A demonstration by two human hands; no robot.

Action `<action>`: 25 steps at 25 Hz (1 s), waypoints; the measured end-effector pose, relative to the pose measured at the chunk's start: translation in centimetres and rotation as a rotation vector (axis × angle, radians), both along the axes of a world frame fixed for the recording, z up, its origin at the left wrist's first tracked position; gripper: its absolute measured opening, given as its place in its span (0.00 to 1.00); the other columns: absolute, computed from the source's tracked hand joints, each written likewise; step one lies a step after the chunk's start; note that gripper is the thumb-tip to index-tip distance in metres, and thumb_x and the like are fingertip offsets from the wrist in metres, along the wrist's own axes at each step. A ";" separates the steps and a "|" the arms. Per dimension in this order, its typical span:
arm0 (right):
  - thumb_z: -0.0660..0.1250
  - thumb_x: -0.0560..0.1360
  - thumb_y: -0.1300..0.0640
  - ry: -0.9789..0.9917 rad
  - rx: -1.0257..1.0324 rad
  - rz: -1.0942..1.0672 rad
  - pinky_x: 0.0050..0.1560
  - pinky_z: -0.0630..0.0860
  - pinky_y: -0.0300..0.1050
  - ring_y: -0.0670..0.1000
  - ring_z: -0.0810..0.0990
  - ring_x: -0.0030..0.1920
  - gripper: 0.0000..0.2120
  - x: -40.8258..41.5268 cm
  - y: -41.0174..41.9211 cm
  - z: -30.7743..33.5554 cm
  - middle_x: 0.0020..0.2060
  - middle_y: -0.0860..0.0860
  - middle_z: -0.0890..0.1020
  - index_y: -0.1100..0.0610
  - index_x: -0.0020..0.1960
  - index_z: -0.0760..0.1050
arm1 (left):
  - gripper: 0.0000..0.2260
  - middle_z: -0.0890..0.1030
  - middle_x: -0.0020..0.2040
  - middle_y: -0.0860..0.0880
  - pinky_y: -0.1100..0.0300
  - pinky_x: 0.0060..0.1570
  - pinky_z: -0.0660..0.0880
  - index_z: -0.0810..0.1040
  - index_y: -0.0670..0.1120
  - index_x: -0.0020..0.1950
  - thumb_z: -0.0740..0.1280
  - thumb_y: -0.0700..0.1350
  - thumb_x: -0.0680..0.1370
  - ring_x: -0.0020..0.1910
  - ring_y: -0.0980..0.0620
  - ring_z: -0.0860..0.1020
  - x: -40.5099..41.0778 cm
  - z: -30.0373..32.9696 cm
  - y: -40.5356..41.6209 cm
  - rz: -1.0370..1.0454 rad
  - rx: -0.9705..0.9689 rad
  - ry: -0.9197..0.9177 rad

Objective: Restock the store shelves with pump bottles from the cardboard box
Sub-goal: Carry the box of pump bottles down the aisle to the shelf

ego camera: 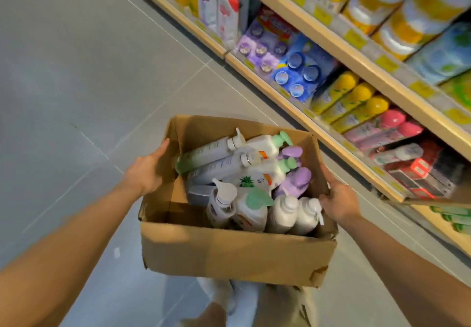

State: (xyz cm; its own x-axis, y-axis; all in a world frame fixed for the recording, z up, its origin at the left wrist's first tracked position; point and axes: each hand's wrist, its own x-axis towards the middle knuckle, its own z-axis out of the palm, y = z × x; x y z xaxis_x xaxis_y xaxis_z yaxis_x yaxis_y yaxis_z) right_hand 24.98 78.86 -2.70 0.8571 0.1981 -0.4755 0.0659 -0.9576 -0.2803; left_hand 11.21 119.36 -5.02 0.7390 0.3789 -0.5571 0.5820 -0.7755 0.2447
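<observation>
Cardboard box (237,255): carried in front of you above the floor, open top up, shelving on your right.
Left hand (147,173): yours, fingers wrapped on the box's left wall, gripping it.
Right hand (339,201): yours, clasping the right wall's rim, thumb inside.
Pump bottles (244,181): heaped inside the box; far ones lie flat, long axes running left to right, near ones stand tilted, pumps up.
Shelves (339,145): to the right of the box, just beyond your right hand.
Nearer hand: right, likely the one to reach once the box is down.
</observation>
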 end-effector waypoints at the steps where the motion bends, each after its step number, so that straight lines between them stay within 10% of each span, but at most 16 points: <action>1: 0.62 0.69 0.66 -0.005 0.007 0.005 0.46 0.76 0.52 0.65 0.80 0.46 0.40 0.6 2.1 -0.1 0.45 0.65 0.82 0.43 0.75 0.52 | 0.42 0.78 0.56 0.40 0.52 0.41 0.79 0.43 0.62 0.75 0.65 0.35 0.75 0.43 0.44 0.78 0.5 0.1 2.1 0.002 0.004 0.011; 25: 0.64 0.72 0.64 0.079 -0.029 -0.033 0.50 0.75 0.53 0.64 0.79 0.50 0.37 15.9 48.3 1.1 0.47 0.64 0.81 0.43 0.75 0.54 | 0.40 0.79 0.45 0.41 0.55 0.38 0.76 0.46 0.59 0.76 0.63 0.35 0.73 0.37 0.46 0.75 15.7 2.8 47.5 0.010 -0.026 0.077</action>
State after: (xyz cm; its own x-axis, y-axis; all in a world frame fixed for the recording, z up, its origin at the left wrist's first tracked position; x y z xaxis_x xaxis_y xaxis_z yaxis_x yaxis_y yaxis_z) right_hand 40.93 127.20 -1.62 0.8227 0.1559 -0.5466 0.0134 -0.9667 -0.2556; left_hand 26.95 166.81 -2.20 0.6898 0.3710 -0.6217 0.6077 -0.7635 0.2185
